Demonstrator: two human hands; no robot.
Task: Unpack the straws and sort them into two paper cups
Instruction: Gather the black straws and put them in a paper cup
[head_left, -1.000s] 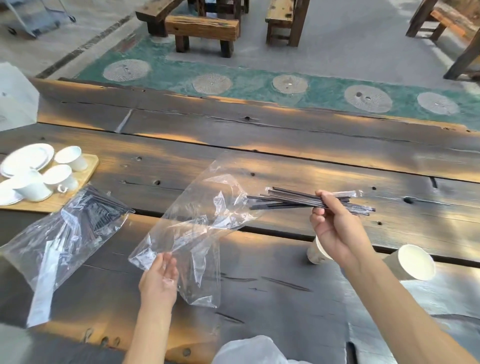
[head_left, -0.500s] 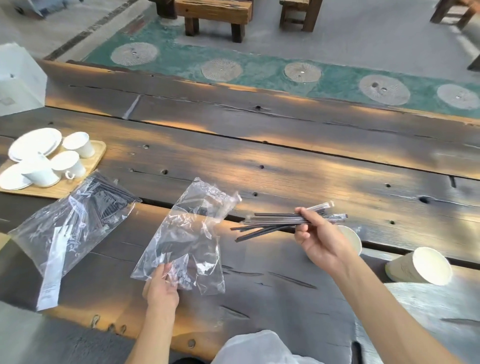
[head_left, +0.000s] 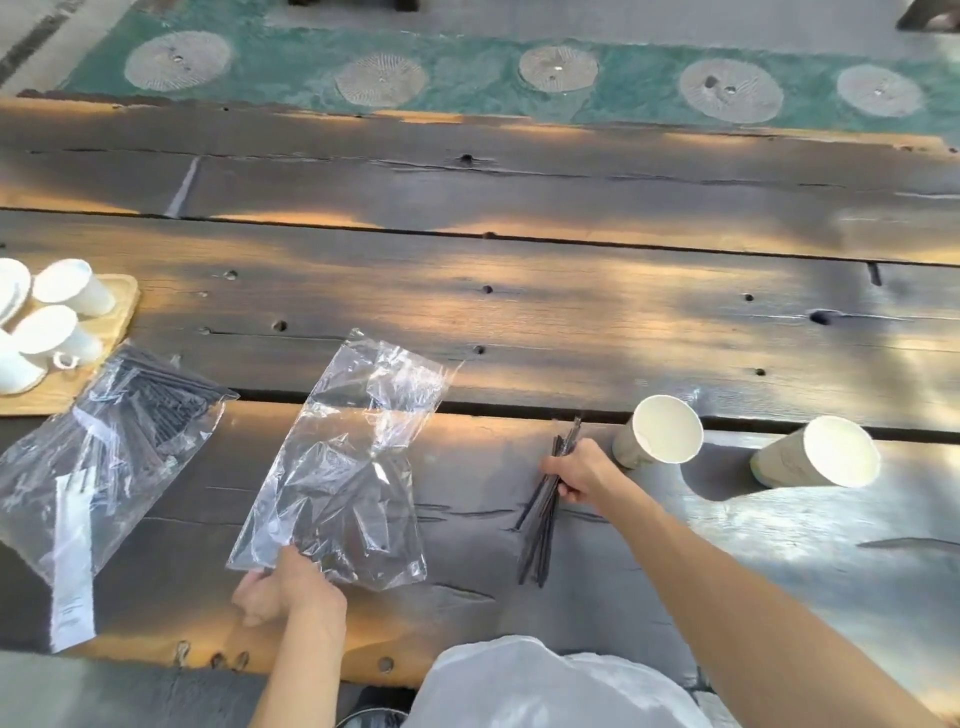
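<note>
Straws first: a bundle of thin black plastic straws (head_left: 540, 514) sits in the right hand (head_left: 579, 472), whose fingers are curled round the bundle near its far end. Its long axis runs away from the person, the near ends fanning out low over the dark plank worktop (head_left: 519, 312). Just beyond and to the right of that hand stands a white paper cup (head_left: 660, 431), tipped so its mouth faces the camera; a second white paper cup (head_left: 818, 453) stands further right, well apart from the hand. The right hand is plainly the nearer one to both. The left hand (head_left: 283, 590) pinches the near edge of an emptied clear plastic bag (head_left: 343, 467). Further left lies another clear bag of black straws (head_left: 130, 431), untouched.
</note>
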